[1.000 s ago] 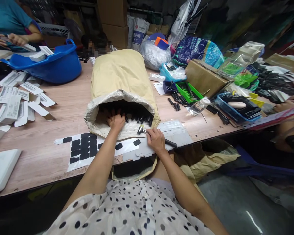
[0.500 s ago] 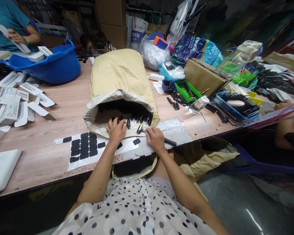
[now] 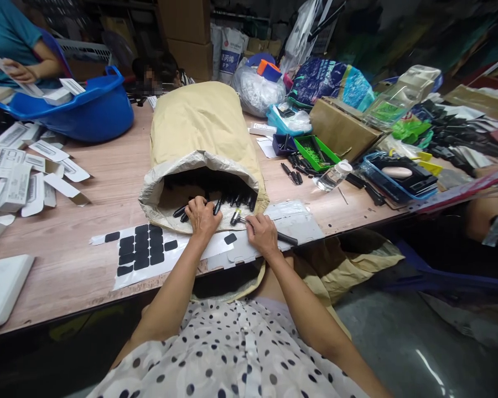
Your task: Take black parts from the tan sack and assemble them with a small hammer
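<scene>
A yellow woven sack (image 3: 197,119) lies on the table with its mouth towards me. Slim, black, tapered handle-shaped pieces (image 3: 238,199) lie in its opening. My left hand (image 3: 204,216) is in the mouth, its fingers curled down among the pieces. One black piece (image 3: 217,207) stands against its thumb side; the fingertips are partly hidden. My right hand (image 3: 262,234) is closed round a small hammer (image 3: 288,239), whose metal head points left at the sack's lip. Below the sack lies a white backing sheet (image 3: 182,255) with rounded black stickers (image 3: 141,249).
To the left are white boxes (image 3: 19,179) and a blue tub (image 3: 91,113), with a co-worker's hand (image 3: 20,72) behind it. A green tray (image 3: 317,155), a clear bottle (image 3: 335,176) and a cardboard box (image 3: 342,127) stand on the right. The table's front edge runs below my hands.
My left hand has shifted right, up against the black piece that stood beside it. More black pieces show to its left. My right hand and the hammer have hardly moved.
</scene>
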The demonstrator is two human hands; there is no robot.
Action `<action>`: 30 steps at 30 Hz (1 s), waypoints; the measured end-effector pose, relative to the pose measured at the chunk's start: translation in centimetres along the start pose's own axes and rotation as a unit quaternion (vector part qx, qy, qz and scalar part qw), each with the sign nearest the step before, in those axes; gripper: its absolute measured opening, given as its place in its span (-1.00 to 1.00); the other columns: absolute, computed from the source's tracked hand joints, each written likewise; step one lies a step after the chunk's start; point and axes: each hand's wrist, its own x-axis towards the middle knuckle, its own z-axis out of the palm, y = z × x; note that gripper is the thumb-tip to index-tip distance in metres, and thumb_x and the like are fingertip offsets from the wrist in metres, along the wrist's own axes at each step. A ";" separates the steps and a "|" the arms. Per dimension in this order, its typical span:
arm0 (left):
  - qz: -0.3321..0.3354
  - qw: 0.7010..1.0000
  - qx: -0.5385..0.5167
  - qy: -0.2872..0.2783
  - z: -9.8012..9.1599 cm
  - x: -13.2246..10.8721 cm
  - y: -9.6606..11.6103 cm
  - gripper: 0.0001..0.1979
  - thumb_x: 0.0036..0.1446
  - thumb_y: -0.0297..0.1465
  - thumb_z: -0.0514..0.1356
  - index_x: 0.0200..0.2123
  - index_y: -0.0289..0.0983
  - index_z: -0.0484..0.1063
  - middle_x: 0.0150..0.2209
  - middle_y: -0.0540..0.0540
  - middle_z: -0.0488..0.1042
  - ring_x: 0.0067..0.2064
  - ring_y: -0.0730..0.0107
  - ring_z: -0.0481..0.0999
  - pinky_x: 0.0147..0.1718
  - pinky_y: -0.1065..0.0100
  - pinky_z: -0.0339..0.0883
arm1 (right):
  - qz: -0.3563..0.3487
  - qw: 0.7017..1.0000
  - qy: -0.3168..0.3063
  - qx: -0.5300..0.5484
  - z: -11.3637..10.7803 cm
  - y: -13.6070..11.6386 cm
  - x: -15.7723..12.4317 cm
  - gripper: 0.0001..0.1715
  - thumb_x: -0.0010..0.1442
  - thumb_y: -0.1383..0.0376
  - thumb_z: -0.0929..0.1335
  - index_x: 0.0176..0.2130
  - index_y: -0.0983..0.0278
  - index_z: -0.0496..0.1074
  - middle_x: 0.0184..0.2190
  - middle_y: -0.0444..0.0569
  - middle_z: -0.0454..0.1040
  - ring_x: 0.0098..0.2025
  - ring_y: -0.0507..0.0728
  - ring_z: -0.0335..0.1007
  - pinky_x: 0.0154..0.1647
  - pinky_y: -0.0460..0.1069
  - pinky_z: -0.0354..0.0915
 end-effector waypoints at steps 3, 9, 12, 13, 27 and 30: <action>0.019 1.000 0.002 -0.008 -0.3 -0.5 -0.5 -0.88 0.03 -0.40 0.28 -0.35 -0.14 0.64 -0.06 -0.24 0.40 0.08 -0.14 0.26 0.13 -0.13 0.09 | 0.004 1.000 -0.002 -0.001 0.0 0.0 0.1 -0.74 0.32 0.31 0.27 -0.09 0.17 0.52 -0.28 0.02 0.42 -0.21 0.19 0.21 -0.22 0.02 0.12; 0.062 0.997 -0.033 0.023 -2.1 -0.9 -0.6 -0.84 0.14 -0.34 0.25 -0.24 -0.16 0.62 -0.01 -0.22 0.46 0.11 -0.07 0.30 0.15 -0.04 0.10 | 0.008 1.000 -0.005 -0.001 0.1 0.0 0.2 -0.74 0.31 0.29 0.28 -0.08 0.17 0.53 -0.28 0.02 0.42 -0.20 0.19 0.21 -0.21 0.01 0.12; 0.117 0.990 -0.075 -0.007 -3.1 -2.1 -1.2 -0.79 0.21 -0.31 0.21 -0.13 -0.16 0.59 -0.16 -0.18 0.53 -0.04 0.04 0.40 0.03 0.08 0.22 | 0.008 1.000 -0.006 -0.001 0.1 0.1 0.2 -0.74 0.32 0.30 0.27 -0.09 0.17 0.53 -0.27 0.02 0.41 -0.20 0.19 0.21 -0.20 0.02 0.12; 0.139 0.986 -0.087 -0.029 -3.3 -2.8 -1.5 -0.79 0.21 -0.30 0.21 -0.13 -0.16 0.58 -0.21 -0.15 0.54 -0.09 0.08 0.42 -0.01 0.12 0.25 | 0.009 1.000 -0.007 0.000 0.2 0.1 0.2 -0.74 0.32 0.30 0.27 -0.08 0.17 0.52 -0.27 0.02 0.41 -0.20 0.19 0.20 -0.20 0.02 0.12; 0.148 0.963 -0.190 -0.117 -1.1 -7.3 -4.9 -0.88 0.10 -0.36 0.31 -0.24 -0.17 0.56 -0.27 -0.07 0.54 -0.16 0.16 0.46 -0.07 0.14 0.36 | 0.009 0.999 -0.008 0.032 -0.6 0.8 0.4 -0.67 0.38 0.28 0.22 -0.05 0.18 0.54 -0.27 0.03 0.46 -0.22 0.18 0.28 -0.17 0.02 0.21; 0.138 0.964 -0.196 -0.119 -1.2 -7.2 -4.7 -0.92 0.10 -0.37 0.31 -0.28 -0.18 0.57 -0.30 -0.08 0.53 -0.17 0.16 0.46 -0.08 0.14 0.37 | 0.031 0.996 0.024 0.079 -2.1 -0.1 0.1 -0.62 0.41 0.26 0.17 0.00 0.18 0.52 -0.22 0.05 0.49 -0.17 0.19 0.35 -0.09 0.04 0.28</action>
